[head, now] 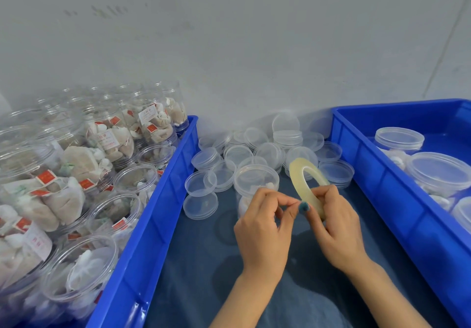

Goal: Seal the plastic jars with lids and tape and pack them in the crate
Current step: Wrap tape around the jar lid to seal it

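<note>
You have two blue plastic crates: the left crate (158, 213) holds open clear jars of tea bags (84, 264), too many to count; the right crate (382, 175) shows at least three lidded jars (438, 172). Between them stand one capped clear jar (256, 177) and roughly twenty loose clear lids (272, 152). You're taping: your right hand (336, 231) grips the one yellowish tape roll (298, 172), and your left hand (262, 228) seems to pinch its end. Next, pull a strip and wrap the seam.

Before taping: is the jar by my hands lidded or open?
Lidded. A clear lid caps the jar behind the left hand; the right hand holds the tape.
</note>
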Motion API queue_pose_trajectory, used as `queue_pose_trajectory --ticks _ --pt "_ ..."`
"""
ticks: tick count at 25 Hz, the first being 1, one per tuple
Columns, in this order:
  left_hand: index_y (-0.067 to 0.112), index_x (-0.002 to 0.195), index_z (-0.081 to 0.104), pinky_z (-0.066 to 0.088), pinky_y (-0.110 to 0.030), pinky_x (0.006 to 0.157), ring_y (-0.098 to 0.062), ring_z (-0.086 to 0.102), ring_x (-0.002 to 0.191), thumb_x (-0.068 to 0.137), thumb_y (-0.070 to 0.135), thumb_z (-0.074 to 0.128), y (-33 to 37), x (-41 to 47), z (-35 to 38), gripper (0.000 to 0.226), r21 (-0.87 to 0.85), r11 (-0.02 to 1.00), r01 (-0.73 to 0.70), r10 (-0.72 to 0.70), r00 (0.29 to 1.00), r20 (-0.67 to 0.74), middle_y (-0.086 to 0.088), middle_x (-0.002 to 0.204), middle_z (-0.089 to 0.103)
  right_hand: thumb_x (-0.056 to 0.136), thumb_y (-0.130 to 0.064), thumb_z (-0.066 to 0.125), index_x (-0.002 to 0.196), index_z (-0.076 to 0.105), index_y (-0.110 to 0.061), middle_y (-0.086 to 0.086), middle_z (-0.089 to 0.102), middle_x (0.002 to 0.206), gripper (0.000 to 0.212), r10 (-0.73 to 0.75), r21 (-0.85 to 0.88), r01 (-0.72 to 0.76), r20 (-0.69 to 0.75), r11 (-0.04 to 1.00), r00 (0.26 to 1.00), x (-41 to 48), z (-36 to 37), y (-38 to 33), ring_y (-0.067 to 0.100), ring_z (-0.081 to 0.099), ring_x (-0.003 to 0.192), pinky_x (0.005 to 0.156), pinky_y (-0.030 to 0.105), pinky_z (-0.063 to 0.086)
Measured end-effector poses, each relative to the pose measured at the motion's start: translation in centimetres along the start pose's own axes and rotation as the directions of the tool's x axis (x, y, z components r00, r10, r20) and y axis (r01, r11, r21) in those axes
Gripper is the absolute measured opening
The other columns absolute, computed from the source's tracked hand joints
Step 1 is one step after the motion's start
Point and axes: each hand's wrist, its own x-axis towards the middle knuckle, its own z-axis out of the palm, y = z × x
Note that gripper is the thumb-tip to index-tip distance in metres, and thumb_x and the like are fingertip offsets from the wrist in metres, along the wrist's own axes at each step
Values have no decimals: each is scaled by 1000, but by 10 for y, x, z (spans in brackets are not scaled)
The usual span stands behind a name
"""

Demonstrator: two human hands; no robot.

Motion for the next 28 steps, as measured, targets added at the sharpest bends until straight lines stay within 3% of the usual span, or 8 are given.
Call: queue_pose_trajectory --ticks 3,5,8,11,15,18,21,28 --pt "25 81 61 42 -21 51 2 49 62 90 41 56 3 -6 -4 20 -1 999 33 -33 999 4 17 83 59 95 -58 37 102 59 -14 -12 57 83 50 -68 -150 67 -4 986 998 6 0 5 16 53 74 75 29 34" --pt "23 83 60 41 -22 54 -1 50 63 92 39 54 4 -7 -8 20 -31 997 74 -75 997 -14 15 81 58 97 -64 28 91 62 -14 -10 55 75 60 -123 -256 111 -29 960 992 12 -3 5 20 55 70 79 29 30" --pt "21 82 57 45 -29 62 -6 53 65 94 33 59 1 0 -15 17 -110 969 219 -228 970 -80 10 78 57 97 -58 35 82 53 -19 -11 48 73 46 -157 -371 125 -57 920 986 16 -4 3 19 51 71 84 31 26" --pt "23 81 56 49 -43 63 -24 56 66 93 34 59 -7 8 -29 16 -215 924 315 -348 928 -136 1 76 59 97 -50 37 84 48 -21 -11 43 79 33 -167 -418 129 -54 899 985 13 -4 7 19 49 78 84 34 22" --pt "28 81 55 44 -23 60 -17 53 59 93 43 58 -15 -1 -46 19 -325 871 368 -435 886 -162 4 67 56 93 -72 24 74 43 -18 -8 44 72 60 -31 -455 -35 -137 890 990 18 -7 8 22 47 73 80 34 19" --pt "24 81 57 40 -14 57 -7 48 55 90 40 57 -25 -14 -43 18 -406 773 488 -579 803 -139 4 58 53 85 -82 22 69 40 -19 -7 45 66 68 26 -490 -88 -131 867 991 16 -4 6 21 46 69 79 37 22" --pt "21 82 58 41 -9 56 -1 47 53 94 30 58 -32 -17 -36 15 -469 680 564 -674 733 -96 7 54 52 83 -85 22 67 40 -19 -7 45 64 70 42 -503 -96 -117 859 992 14 -2 7 21 46 67 79 39 24" --pt "20 85 59 42 -7 58 2 49 52 95 29 59 -44 -11 -28 14 -492 660 568 -695 710 -113 4 59 54 82 -84 30 68 38 -21 -8 42 64 65 63 -525 -115 -116 844 991 18 4 6 20 43 67 78 38 23"
